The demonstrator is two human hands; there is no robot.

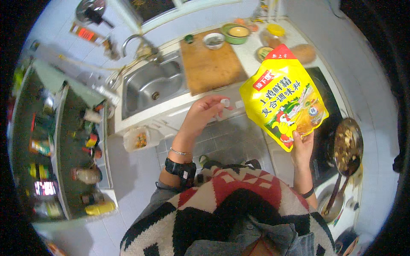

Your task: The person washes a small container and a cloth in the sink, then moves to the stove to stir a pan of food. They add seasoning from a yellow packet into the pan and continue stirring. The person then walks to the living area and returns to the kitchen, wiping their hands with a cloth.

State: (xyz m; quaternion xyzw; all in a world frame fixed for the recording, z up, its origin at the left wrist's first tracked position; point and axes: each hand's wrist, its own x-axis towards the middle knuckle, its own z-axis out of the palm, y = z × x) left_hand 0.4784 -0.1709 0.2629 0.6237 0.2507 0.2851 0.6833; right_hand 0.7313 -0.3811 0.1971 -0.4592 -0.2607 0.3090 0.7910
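My right hand (303, 147) grips the lower edge of a yellow food pouch (290, 92). The pouch bears large writing and a cartoon chicken, and its corner at the top is red. Between the thumb and fingers of my left hand (206, 110) is a small white piece (225, 102), too small to identify for certain. That hand is in front of the counter edge, to the left of the pouch and apart from it. Behind the pouch, a black cooktop (325, 160) is partly hidden.
A frying pan (348, 145) of browned food sits at right, above a pot (334, 204). Ahead are a steel sink (171, 75), a wooden cutting board (209, 70), bowls (214, 41) and a yellow-lidded jar (274, 33). Shelves (59, 144) of bottles stand left, near a scrap bin (152, 137).
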